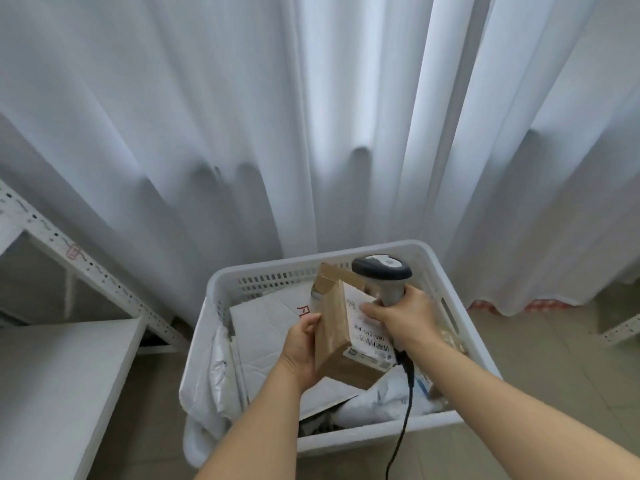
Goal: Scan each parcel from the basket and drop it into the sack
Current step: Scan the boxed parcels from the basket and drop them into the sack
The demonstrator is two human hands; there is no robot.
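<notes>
Cardboard parcel (pixel 341 336): brown box with a white shipping label on its upturned face, held tilted above the basket at lower centre of the frame, not resting on anything below.
Left hand (pixel 301 351): grips the box's left side, thumb on the near top edge, fingers wrapped beneath.
Right hand (pixel 403 318): fingers curled tight around the scanner's grip, just right of the box and touching its label edge.
Barcode scanner (pixel 382 271): grey and white handheld unit, dark head upright above the box's far end; a black cable (pixel 405 407) hangs from its base and runs down over the basket's front rim.
Basket (pixel 346 438): white plastic, slotted walls, on the floor at lower centre.
Basket contents: a second brown box (pixel 330 277) by the far wall, a flat white carton (pixel 266 327) with red print on the left, white poly mailers (pixel 384 401) at the front right.
Curtain (pixel 242 116): white, pleated, filling the upper frame behind the basket.
Shelving (pixel 55 375): white metal rack with a flat board at lower left.
Floor (pixel 540 351): beige tile at lower right.
Sack: I cannot see it.
</notes>
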